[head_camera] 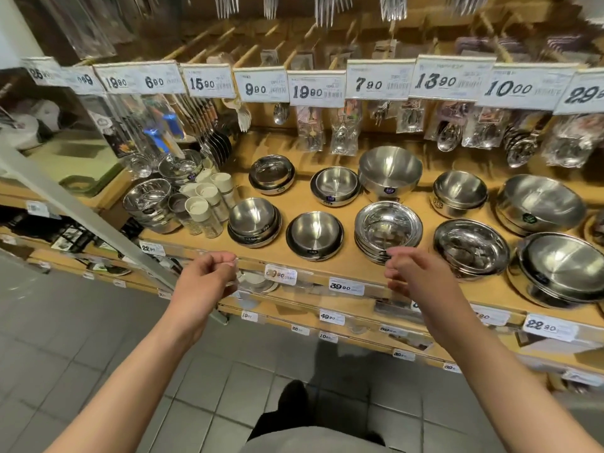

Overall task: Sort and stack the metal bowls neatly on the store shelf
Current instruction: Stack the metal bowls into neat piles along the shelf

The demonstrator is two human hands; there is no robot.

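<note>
Both hands hang just before the front edge of the pale wooden store shelf (327, 256), holding nothing: the left hand (204, 282) with fingers loosely curled toward the thumb, the right hand (421, 279) with fingers bent and slack. The shiny round stainless-steel bowls sit in small nested stacks across the shelf; nearest the right hand is a shallow wide-rimmed stack (388, 228), nearest the left a deeper nested pair (254, 222). These bowls look rigid, light and slick (polished metal slides easily), so pinching a rim between thumb and fingers seems the surest hold.
</note>
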